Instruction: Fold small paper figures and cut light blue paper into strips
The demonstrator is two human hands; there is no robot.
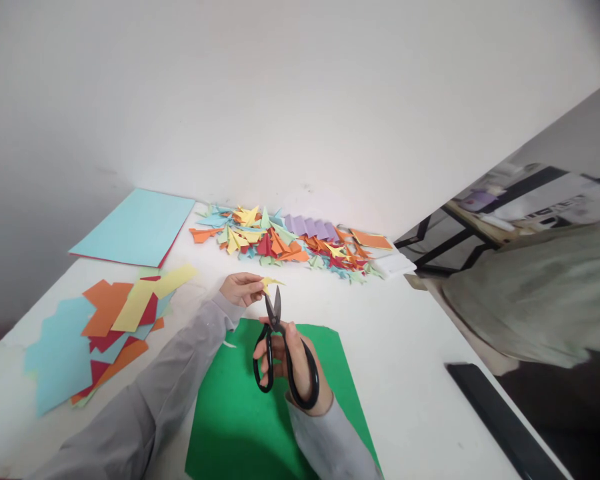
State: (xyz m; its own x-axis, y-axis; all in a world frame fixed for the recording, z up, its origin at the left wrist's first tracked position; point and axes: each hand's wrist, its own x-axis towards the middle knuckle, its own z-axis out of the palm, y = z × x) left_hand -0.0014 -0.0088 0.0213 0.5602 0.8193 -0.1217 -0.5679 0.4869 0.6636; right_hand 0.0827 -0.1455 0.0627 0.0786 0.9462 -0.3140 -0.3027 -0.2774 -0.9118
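Observation:
Pinched between the fingertips of my left hand point(243, 289) is a small piece of yellow paper point(271, 283), cut to a pointed shape. My right hand point(300, 367) has its fingers through the black handles of a pair of scissors point(276, 313). The blades are parted and point up, just below the yellow piece; whether they touch it I cannot tell. Beneath both hands lies a green sheet point(240, 413) on the white table point(405, 373). A thin pale paper sliver point(229, 345) rests near the sheet's upper left edge.
Loose coloured paper sheets point(105, 307) lie overlapped on the left. Behind them is a light blue sheet stack point(140, 227). Many folded and cut paper shapes point(280, 243) line the wall, with a purple pleated strip point(313, 228). A black bar point(500, 420) and a person's clothing point(535, 287) are at right.

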